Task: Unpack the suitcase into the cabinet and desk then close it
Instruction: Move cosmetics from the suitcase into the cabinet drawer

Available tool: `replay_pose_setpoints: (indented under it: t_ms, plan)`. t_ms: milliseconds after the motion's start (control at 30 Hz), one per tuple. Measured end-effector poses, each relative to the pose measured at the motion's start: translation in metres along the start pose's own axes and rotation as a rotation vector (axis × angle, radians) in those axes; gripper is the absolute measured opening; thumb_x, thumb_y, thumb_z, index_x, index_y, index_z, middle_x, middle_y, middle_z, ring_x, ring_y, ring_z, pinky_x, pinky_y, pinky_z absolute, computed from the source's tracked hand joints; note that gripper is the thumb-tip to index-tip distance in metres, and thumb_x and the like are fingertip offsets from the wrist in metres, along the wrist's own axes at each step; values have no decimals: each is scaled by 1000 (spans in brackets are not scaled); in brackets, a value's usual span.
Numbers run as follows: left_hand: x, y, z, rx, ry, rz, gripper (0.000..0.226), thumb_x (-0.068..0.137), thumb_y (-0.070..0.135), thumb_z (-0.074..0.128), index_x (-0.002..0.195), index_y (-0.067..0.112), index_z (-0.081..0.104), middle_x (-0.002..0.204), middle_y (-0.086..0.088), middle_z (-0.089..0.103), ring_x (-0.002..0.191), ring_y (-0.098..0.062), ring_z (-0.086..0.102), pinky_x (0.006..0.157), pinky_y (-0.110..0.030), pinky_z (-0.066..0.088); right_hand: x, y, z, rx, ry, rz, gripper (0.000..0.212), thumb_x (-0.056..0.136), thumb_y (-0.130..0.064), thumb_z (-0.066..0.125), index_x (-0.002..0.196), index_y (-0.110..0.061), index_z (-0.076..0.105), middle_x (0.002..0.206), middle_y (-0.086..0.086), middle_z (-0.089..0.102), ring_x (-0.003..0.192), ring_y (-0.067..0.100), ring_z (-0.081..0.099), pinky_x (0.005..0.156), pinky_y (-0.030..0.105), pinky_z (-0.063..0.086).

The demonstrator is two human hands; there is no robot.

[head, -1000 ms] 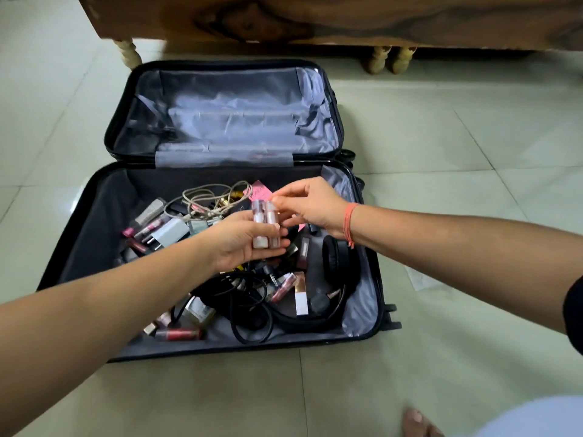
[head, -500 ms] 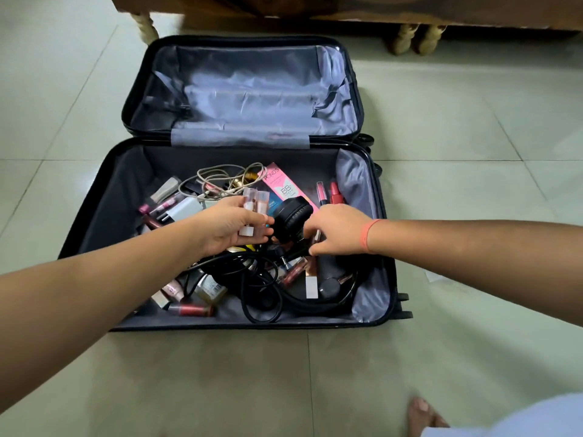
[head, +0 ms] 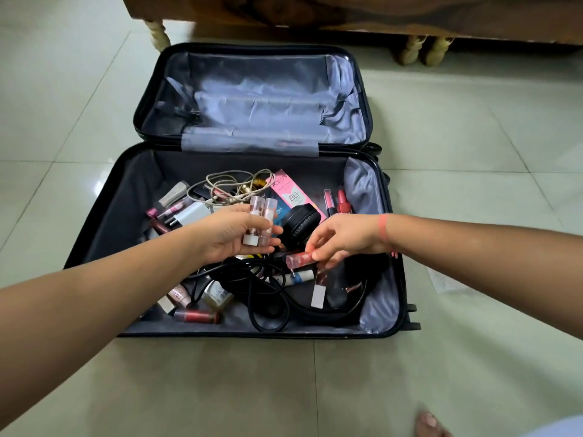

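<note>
This looks like a room in a home. The floor is glossy pale tile, and wooden furniture stands on turned cream legs. An open suitcase lies on the tiles with personal things inside: a cream box, a charger, cables and headphones. A foot shows at the lower edge.

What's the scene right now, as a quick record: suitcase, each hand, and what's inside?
suitcase: open flat on the tiled floor, in front of wooden furniture
left hand: holds two small clear tubes above the near half
right hand: pinches a pink tube low over the clutter
inside: black headphones, pink BB cream box, beige cable, white charger, more cosmetics
stage: unpacking under way, not yet closed
</note>
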State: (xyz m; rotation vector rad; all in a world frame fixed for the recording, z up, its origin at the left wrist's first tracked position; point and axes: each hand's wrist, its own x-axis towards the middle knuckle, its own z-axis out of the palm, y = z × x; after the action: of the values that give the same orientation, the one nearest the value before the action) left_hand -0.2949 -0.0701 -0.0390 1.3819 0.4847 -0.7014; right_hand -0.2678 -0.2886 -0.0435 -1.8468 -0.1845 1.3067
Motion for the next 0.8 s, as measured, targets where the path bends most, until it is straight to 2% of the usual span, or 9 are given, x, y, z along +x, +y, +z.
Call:
replay_pose_setpoints:
  t_ms: [67, 133, 300, 400, 567, 633, 700, 733, 800]
  plan:
    - [0, 0, 0, -4, -18, -6, 25, 89, -2, 55, 114, 4, 55, 99, -19, 73, 78, -27, 72, 70, -38, 61, -5, -7, -12, 236, -64, 10, 19, 89, 9, 55, 100, -3, 64, 83, 3, 69, 77, 9, 69, 73, 19, 56]
    - [0, 2, 1, -19, -37, -5, 23, 90, -2, 54, 112, 4, 55, 96, -18, 73, 77, -28, 72, 66, -37, 61, -7, -15, -18, 349, -97, -21, 22, 91, 10, 49, 103, -3, 64, 87, 5, 72, 84, 11, 70, 77, 21, 56]
    - [-4, 8, 12, -7, -107, -25, 22, 89, -1, 47, 110, 4, 54, 86, -17, 71, 74, -28, 72, 69, -39, 60, -7, -27, -24, 528, 32, -50, 16, 90, 5, 54, 100, -5, 62, 88, 12, 70, 77, 16, 70, 72, 21, 58]
    - [-8, 8, 16, 3, -129, -32, 16, 90, 2, 48, 103, 3, 58, 86, -15, 71, 72, -26, 71, 71, -38, 60, -3, -34, -22, 517, 162, -85, 9, 86, 4, 62, 89, -5, 61, 76, 9, 71, 70, 14, 69, 63, 18, 56]
    - [-9, 8, 8, -15, -92, 11, 14, 87, 4, 61, 101, 6, 62, 82, -10, 70, 68, -23, 70, 71, -38, 60, 13, -52, -1, 375, 360, -227, 14, 78, 4, 72, 80, -5, 61, 69, 8, 66, 55, 9, 63, 55, 15, 53]
    - [-10, 8, 4, -27, -90, 17, 18, 87, 0, 61, 104, 5, 62, 84, -11, 71, 68, -23, 71, 66, -36, 61, 17, -58, 5, 443, 363, -260, 9, 81, -1, 72, 79, -6, 64, 67, 8, 66, 52, 9, 62, 55, 15, 53]
    - [-10, 9, 0, -50, -76, 13, 21, 87, -3, 59, 107, 2, 61, 89, -15, 72, 70, -24, 72, 66, -36, 61, 22, -58, 6, 496, 358, -266, 3, 87, -8, 67, 88, -6, 65, 77, 11, 68, 56, 11, 62, 61, 18, 57]
    - [-11, 10, -3, -63, -60, 12, 21, 87, -4, 58, 107, 1, 60, 92, -17, 71, 71, -25, 72, 68, -38, 61, 25, -55, 4, 380, 411, -282, 6, 88, -11, 65, 94, -8, 66, 85, 12, 68, 62, 13, 63, 68, 23, 58]
    - [-12, 11, -11, -101, -16, 18, 19, 88, -5, 57, 105, 2, 58, 95, -19, 71, 73, -26, 72, 71, -41, 59, 30, -44, -4, -293, 543, -346, 26, 84, -19, 67, 110, -17, 65, 101, 6, 68, 85, 16, 61, 85, 33, 53]
